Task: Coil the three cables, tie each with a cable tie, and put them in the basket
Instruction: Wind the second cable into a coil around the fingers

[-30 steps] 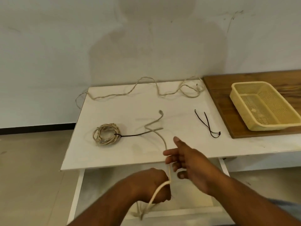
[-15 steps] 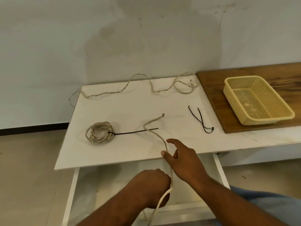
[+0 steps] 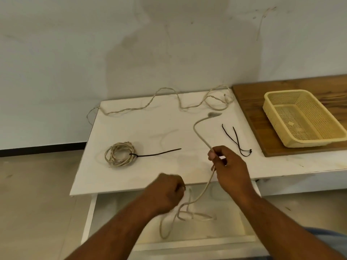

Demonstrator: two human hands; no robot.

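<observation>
Perforated plastic basket (image 3: 272, 112); matt white table (image 3: 142, 126) — grained wooden board (image 3: 249, 107).

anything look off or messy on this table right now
Nothing damaged or spilled. The back cable sprawls uncoiled, one end trailing off the table at its left rear corner. The held cable, pinched by the right hand, dangles in slack loops below the front edge.

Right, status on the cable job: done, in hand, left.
Done: the first cable lies coiled and bound with a black tie. In hand: the right hand pinches the second cable, uncoiled; the left hand is curled by its slack, grip blurred. Left: the third cable sprawls loose at the back, two spare ties wait, and the basket holds nothing.
</observation>
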